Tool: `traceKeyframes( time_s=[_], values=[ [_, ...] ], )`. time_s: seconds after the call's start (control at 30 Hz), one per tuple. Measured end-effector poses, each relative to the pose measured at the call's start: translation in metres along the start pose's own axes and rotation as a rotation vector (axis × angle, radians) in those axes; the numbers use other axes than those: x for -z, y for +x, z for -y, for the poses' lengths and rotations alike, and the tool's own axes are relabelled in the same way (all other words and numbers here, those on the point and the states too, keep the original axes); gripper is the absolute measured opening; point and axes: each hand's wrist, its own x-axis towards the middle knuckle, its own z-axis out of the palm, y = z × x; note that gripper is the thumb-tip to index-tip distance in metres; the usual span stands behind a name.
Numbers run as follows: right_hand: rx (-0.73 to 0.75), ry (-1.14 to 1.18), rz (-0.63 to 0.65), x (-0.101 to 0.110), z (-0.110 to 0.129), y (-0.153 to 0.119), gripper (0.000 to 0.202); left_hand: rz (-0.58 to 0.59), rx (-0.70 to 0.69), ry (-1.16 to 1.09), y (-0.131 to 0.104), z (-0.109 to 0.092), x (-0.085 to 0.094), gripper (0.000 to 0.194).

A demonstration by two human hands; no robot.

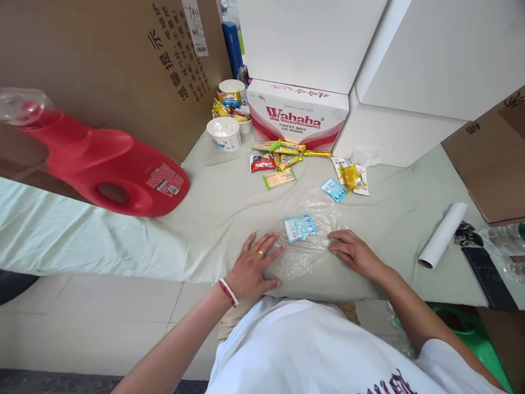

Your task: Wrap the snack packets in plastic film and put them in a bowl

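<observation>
A sheet of clear plastic film (305, 257) lies crinkled on the cloth-covered table in front of me. On it rests a small blue-and-white packet (301, 227). My left hand (256, 265) lies flat over the film's left edge, fingers spread, with a ring and a bracelet on it. At the film's right side, my right hand (356, 253) touches the edge with its fingertips, fingers stretched out and slightly bent. Neither hand grips anything that I can see. Just beyond the film is a second blue packet (334, 190), beside a yellow wrapped snack (353, 177).
Several snack packs (283, 156) lie before a Wahaha water box (297, 116). Paper bowls (223, 134) stand left of it, one stacked with snacks. A red detergent bottle (118, 169) lies at left. To the right are a white roll (443, 235) and a black phone-like slab (488, 276).
</observation>
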Motion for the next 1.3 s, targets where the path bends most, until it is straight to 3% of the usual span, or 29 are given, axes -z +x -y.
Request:
traceKeyframes(
  time_s=[0.3,0.43,0.5,0.6,0.7,0.8,0.9,1.07,1.17,1.3],
  values=[
    [0.094,0.151,0.053,0.043,0.014,0.045,0.018,-0.006,0.207,0.136,0.012,0.007,0.017,0.085],
    [0.136,0.202,0.051,0.051,0.012,0.066,0.014,-0.053,0.250,0.187,0.010,0.009,0.018,0.077],
    [0.158,0.215,0.055,0.052,0.012,0.074,0.013,-0.149,0.198,0.223,0.009,0.007,0.016,0.074],
    [0.167,0.215,0.070,0.055,0.013,0.082,0.014,-0.270,-0.023,0.246,0.012,0.002,0.013,0.071],
    [0.152,0.224,0.072,0.059,0.015,0.086,0.014,-0.264,-0.123,0.191,0.020,0.002,0.012,0.058],
    [0.112,0.275,0.071,0.062,0.015,0.088,0.012,-0.247,-0.015,0.107,0.028,0.008,0.009,0.043],
    [0.023,0.354,0.071,0.063,0.012,0.091,0.011,-0.345,0.110,-0.005,0.034,0.015,0.003,0.023],
    [-0.195,0.515,0.071,0.056,-0.001,0.098,0.022,-0.557,0.336,-0.205,0.043,0.021,-0.009,0.041],
    [-0.337,0.611,0.051,0.047,-0.011,0.103,0.030,-0.664,0.549,-0.266,0.051,0.023,-0.015,0.040],
    [-0.525,0.509,0.088,0.036,-0.023,0.108,0.030,-0.686,0.743,-0.214,0.056,0.024,-0.018,0.032]
  ],
)
